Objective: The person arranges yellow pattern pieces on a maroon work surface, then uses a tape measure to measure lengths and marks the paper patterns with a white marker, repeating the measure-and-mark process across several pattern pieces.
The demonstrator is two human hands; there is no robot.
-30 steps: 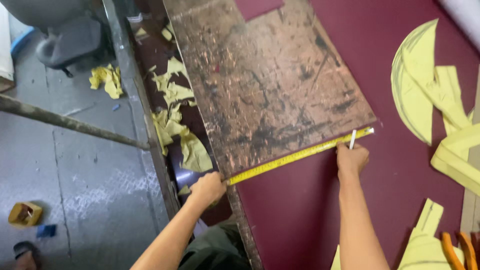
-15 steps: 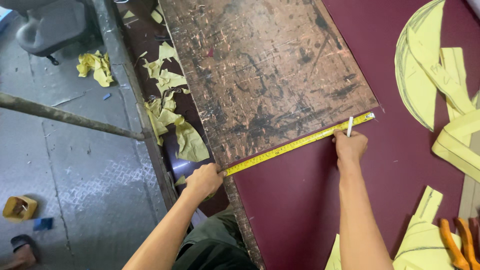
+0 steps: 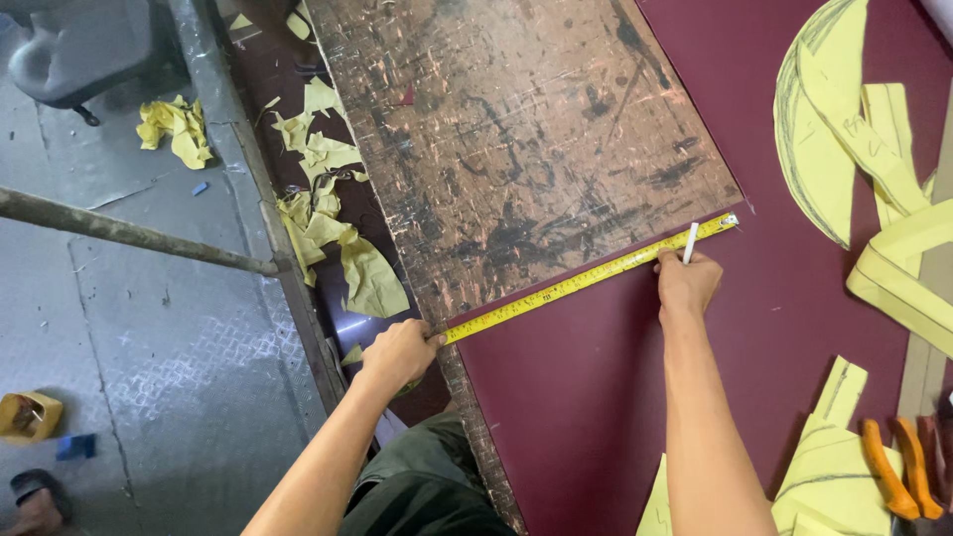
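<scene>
Orange-handled scissors [image 3: 901, 482] cut off at the bottom right edge, blades unseen. Tape measure [image 3: 586, 281] end hidden under the left hand [image 3: 397, 353]; markings too small to read.

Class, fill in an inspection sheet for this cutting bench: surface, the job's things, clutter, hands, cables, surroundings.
Surface: maroon sheet on the bench, scratched brown board lying over it.
Job's things: yellow tape measure stretched along the board's edge; white chalk stick.
Clutter: yellow paper patterns at right, orange-handled scissors, yellow scraps at left.
Hands: left hand pins the tape's end; right hand holds the chalk at the tape.
Cables: nothing seen.
Surroundings: grey metal floor, metal bar.
</scene>
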